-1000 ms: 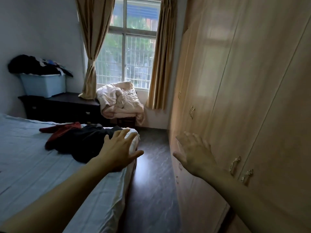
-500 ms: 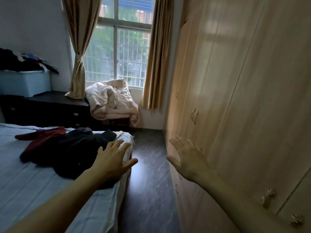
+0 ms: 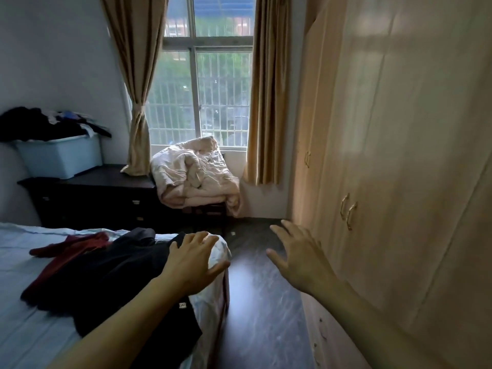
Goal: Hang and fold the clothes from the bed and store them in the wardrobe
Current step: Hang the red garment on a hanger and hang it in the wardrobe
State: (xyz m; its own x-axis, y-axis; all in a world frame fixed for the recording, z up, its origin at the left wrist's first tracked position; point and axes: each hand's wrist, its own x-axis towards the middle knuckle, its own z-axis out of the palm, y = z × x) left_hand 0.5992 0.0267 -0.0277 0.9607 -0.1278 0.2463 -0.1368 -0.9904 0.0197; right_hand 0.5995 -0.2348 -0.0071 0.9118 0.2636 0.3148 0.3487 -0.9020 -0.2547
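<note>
A pile of dark clothes [image 3: 106,278] lies on the bed [image 3: 32,339] near its far corner, with a dark red garment [image 3: 72,247] on its left side. My left hand [image 3: 193,263] hovers over the right end of the pile, fingers spread, holding nothing. My right hand [image 3: 298,257] is stretched out over the floor, open and empty, close to the wardrobe [image 3: 399,155]. The light wooden wardrobe fills the right side, its doors closed, a pair of handles [image 3: 347,211] just beyond my right hand.
A dark dresser [image 3: 101,198] stands past the bed with a light blue bin [image 3: 60,158] heaped with clothes. A crumpled pink quilt [image 3: 194,174] sits on a chair under the window. A narrow strip of dark floor [image 3: 255,302] runs between bed and wardrobe.
The view has moved forward along the aisle and swung slightly. Both hands stay open and outstretched; the wardrobe handles now sit nearer my right hand.
</note>
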